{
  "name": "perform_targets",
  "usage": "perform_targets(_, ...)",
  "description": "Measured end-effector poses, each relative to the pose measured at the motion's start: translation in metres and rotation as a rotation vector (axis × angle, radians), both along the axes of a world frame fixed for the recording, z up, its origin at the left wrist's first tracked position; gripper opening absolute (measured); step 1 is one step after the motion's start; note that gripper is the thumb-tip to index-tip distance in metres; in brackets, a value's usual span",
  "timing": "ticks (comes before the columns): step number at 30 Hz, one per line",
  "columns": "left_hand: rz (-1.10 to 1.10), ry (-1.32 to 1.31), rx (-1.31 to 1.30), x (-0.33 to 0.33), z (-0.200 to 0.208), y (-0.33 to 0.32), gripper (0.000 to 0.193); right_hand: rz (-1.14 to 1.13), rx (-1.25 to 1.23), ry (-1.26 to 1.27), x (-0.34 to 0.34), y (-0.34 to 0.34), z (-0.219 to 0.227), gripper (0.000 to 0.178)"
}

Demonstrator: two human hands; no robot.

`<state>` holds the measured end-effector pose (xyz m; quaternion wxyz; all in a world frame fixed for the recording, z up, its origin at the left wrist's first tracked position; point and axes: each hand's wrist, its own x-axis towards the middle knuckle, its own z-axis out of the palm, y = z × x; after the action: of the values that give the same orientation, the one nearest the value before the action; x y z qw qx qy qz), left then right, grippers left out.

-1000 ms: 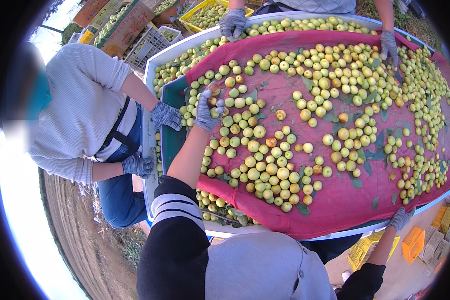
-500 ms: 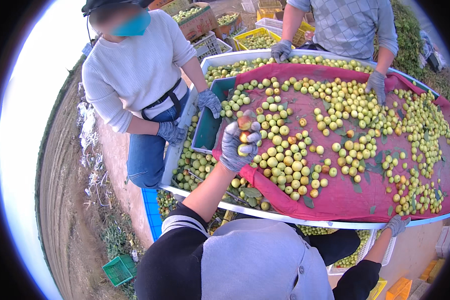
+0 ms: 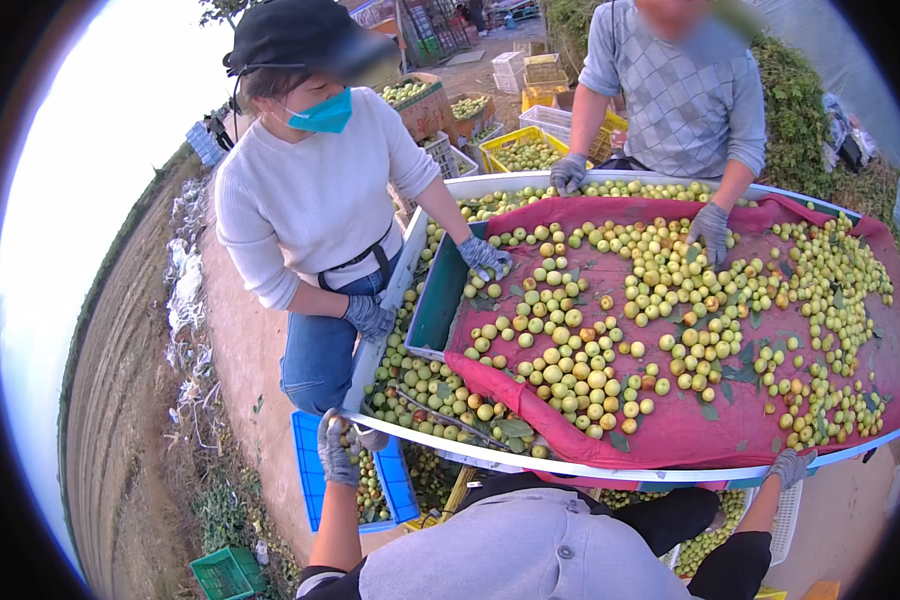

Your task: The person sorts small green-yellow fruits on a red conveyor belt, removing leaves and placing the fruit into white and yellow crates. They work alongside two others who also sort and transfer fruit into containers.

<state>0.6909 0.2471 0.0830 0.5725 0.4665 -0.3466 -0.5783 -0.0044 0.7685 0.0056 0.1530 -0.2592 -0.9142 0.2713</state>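
My left hand (image 3: 337, 450), in a grey glove, is closed around a few small green and reddish fruits. It hangs past the table's near left corner, above a blue crate (image 3: 308, 470) that holds more fruits. My right hand (image 3: 792, 466), also gloved, grips the white rim of the sorting table (image 3: 610, 468) at its near right. A red cloth (image 3: 690, 430) covers the table and carries many loose green-yellow fruits (image 3: 570, 365). A green trough (image 3: 432, 310) runs along the cloth's left side, with more fruits lying in the channel beside it.
A person in a white sweater stands at the table's left, one gloved hand (image 3: 483, 256) on the fruits and the other (image 3: 368, 317) on the rim. A second person works at the far side, hands (image 3: 710, 226) on the cloth. Yellow crates (image 3: 526, 152) stand behind; a green crate (image 3: 228, 572) lies on the ground.
My left hand has left the fruit pile on the cloth and come back down to the left, now over the blue crate with fruits in it. My right hand stays on the rim.
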Motion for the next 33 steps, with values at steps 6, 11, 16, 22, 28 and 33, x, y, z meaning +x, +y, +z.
perform_targets(6,0.507,-0.379,0.176,0.152,-0.063,-0.018,0.016,-0.015,-0.094,-0.036,0.009,-0.011,0.017,0.073)
perform_targets(11,0.330,-0.138,0.341,0.143,-0.097,-0.041,0.026,-0.018,-0.099,-0.002,0.018,-0.021,0.028,0.072)
perform_targets(16,0.323,-0.115,0.446,0.100,-0.126,-0.041,0.022,-0.010,-0.153,-0.002,0.022,-0.026,0.033,0.070)
perform_targets(22,0.300,-0.808,0.428,0.149,-0.116,-0.055,0.035,-0.065,-0.076,-0.038,0.022,-0.029,0.033,0.072)
perform_targets(28,0.100,-1.966,0.294,0.093,-0.044,-0.026,0.057,-0.031,-0.109,0.019,0.019,-0.027,0.029,0.073)
perform_targets(33,0.010,-1.486,-1.224,-0.060,0.022,-0.004,0.042,-0.063,-0.103,-0.001,0.016,-0.025,0.027,0.073)
